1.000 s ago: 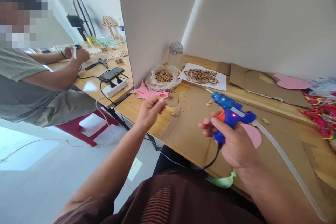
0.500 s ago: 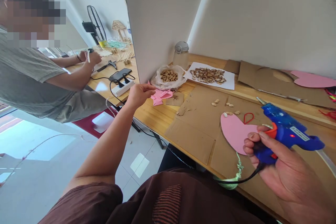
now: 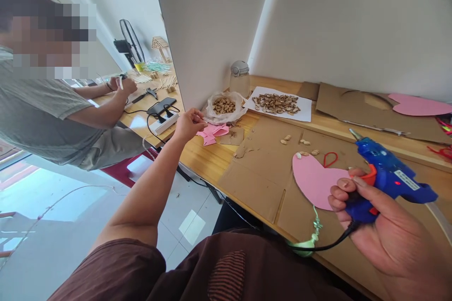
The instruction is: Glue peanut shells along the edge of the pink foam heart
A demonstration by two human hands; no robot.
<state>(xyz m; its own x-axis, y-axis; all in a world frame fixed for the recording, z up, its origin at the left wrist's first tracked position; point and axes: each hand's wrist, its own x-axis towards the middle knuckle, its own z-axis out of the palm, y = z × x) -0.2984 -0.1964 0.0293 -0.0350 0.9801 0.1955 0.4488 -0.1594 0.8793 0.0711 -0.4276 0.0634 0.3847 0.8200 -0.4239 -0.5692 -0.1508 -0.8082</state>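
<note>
The right hand [image 3: 381, 235] is wrapped tight around the grip of a blue plastic hot-glue gun with an orange trigger [image 3: 384, 176], forefinger lying along the trigger, a small red light showing on the body. The gun's long axis runs from the clear glue stick at its rear, lower right, up to the metal nozzle at upper left, so the tip points away from the body toward the back of the bench. Just to the left of the gun and below its nozzle lies a pink foam heart-shaped cutout [image 3: 314, 181], flat on brown cardboard sheets [image 3: 257, 174]; a few pale nuts and a red cord loop [image 3: 330, 159] sit at its upper edge. The right hand is far nearer this cutout than the other

The left hand [image 3: 189, 124] is stretched well out to the left, fingers curled together near the pink paper scraps [image 3: 212, 132] and the plastic bag of peanuts [image 3: 224, 106]; whether it pinches anything I cannot tell

Beyond a white divider board [image 3: 205, 42], another person's hands work at a separate bench
</note>
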